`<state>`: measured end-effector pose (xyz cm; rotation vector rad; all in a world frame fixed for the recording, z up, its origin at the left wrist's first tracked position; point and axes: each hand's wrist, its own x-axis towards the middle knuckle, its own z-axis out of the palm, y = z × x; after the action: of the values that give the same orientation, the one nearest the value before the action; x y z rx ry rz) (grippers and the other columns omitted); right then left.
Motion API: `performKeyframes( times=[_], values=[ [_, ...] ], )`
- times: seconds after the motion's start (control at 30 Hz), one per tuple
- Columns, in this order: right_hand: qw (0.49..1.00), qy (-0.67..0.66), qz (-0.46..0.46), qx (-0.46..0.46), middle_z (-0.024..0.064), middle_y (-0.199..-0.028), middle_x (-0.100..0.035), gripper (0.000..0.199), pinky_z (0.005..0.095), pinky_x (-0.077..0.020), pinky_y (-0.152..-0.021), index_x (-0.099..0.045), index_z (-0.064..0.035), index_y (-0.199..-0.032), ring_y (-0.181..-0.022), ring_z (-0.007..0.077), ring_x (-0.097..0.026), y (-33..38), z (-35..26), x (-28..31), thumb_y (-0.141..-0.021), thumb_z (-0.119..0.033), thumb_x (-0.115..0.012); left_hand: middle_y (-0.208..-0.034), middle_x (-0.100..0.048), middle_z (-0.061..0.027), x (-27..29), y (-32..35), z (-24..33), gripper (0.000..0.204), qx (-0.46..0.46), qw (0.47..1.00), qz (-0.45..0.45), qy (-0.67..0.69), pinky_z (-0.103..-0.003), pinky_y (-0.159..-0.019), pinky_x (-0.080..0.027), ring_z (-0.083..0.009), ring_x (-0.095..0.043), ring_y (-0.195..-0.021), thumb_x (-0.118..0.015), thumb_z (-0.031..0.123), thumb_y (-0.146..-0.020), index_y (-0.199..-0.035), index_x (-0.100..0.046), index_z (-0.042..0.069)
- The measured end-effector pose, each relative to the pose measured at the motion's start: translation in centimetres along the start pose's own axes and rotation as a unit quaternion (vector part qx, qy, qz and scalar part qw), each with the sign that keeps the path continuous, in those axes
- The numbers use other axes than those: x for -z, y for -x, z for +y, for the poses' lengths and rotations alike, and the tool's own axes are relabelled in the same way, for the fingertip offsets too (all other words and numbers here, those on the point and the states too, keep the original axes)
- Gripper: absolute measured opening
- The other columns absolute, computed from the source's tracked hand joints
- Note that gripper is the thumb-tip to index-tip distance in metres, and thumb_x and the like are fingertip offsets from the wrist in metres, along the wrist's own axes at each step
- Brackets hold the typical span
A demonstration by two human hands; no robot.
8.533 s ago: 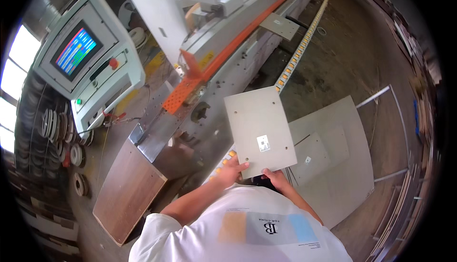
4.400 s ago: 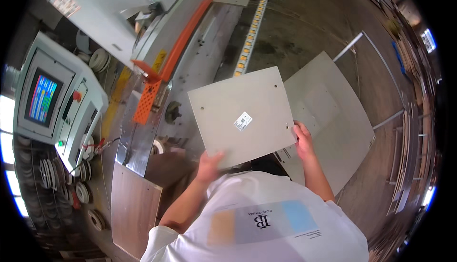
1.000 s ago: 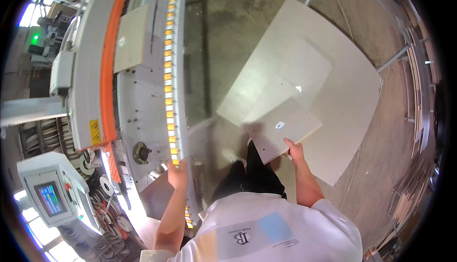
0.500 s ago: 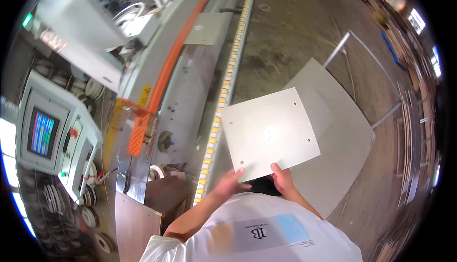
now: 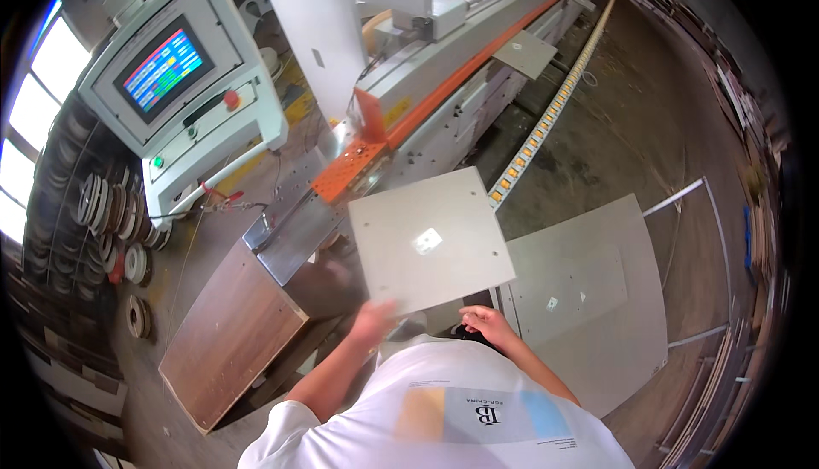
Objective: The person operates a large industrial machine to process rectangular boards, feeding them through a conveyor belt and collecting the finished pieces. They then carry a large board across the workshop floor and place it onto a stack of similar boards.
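A square pale-grey panel (image 5: pixel 431 256) with small holes near its corners and a white label on its face is held out in front of me. My left hand (image 5: pixel 375 322), blurred by motion, grips its near edge at the left corner. Just off the panel's near edge is my right hand (image 5: pixel 490 324), its fingers loosely bent and apart, with nothing visible in them. Larger grey panels (image 5: pixel 589 298) lie stacked to the right, the nearest things to that hand.
Ahead runs a long machine with an orange guard strip (image 5: pixel 350 166) and a yellow-and-white roller rail (image 5: pixel 537 132); another panel (image 5: pixel 525 54) lies on it. At left stand a control console (image 5: pixel 183 85), a wood-faced box (image 5: pixel 235 332) and several tape rolls (image 5: pixel 136 264). A metal frame (image 5: pixel 674 196) stands right.
My view has turned left, toward the console and machine end. The panel has swung left with my left hand, while my right hand has let go of its edge.
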<state>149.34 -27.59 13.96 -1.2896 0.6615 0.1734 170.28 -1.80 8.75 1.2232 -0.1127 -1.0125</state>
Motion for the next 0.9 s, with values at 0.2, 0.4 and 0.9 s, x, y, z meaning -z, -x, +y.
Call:
performKeyframes(
  times=[0.2,0.4,0.9],
  values=[
    [0.997,0.056,0.047,-0.018,0.0033,-0.097,-0.073,0.030,0.0242,-0.0540,-0.075,-0.071,-0.0007,-0.122,-0.081,0.0094,-0.065,0.1,4.3,2.3,-0.100,-0.021,-0.070,-0.131,-0.063,-0.0110,6.6,2.0,0.0,0.035,-0.008,0.994,0.096,-0.049,-0.037,-0.083,-0.053,-0.0336,-0.067,-0.114,-0.061,0.017,-0.102,-0.135,-0.054,0.005],
    [0.994,0.036,0.095,-0.048,0.0013,-0.094,-0.071,0.029,0.0242,-0.0528,-0.073,-0.074,-0.0048,-0.116,-0.079,0.0091,-0.064,0.8,8.4,5.9,-0.098,-0.027,-0.073,-0.140,-0.059,-0.0074,7.5,0.7,1.5,0.058,0.076,0.944,0.193,0.256,-0.032,-0.064,-0.045,-0.0432,-0.062,-0.126,-0.057,0.054,-0.102,-0.148,-0.045,0.021],
    [0.970,0.039,0.216,-0.107,-0.0003,-0.086,-0.070,0.030,0.0266,-0.0506,-0.070,-0.077,-0.0029,-0.107,-0.078,0.0089,-0.061,6.0,18.2,10.7,-0.095,-0.030,-0.077,-0.152,-0.044,-0.0003,8.6,-11.1,-3.8,0.064,-0.025,0.944,0.228,0.237,-0.030,-0.071,-0.046,-0.0396,-0.053,-0.135,-0.061,0.061,-0.099,-0.151,-0.040,0.031]
  ],
)
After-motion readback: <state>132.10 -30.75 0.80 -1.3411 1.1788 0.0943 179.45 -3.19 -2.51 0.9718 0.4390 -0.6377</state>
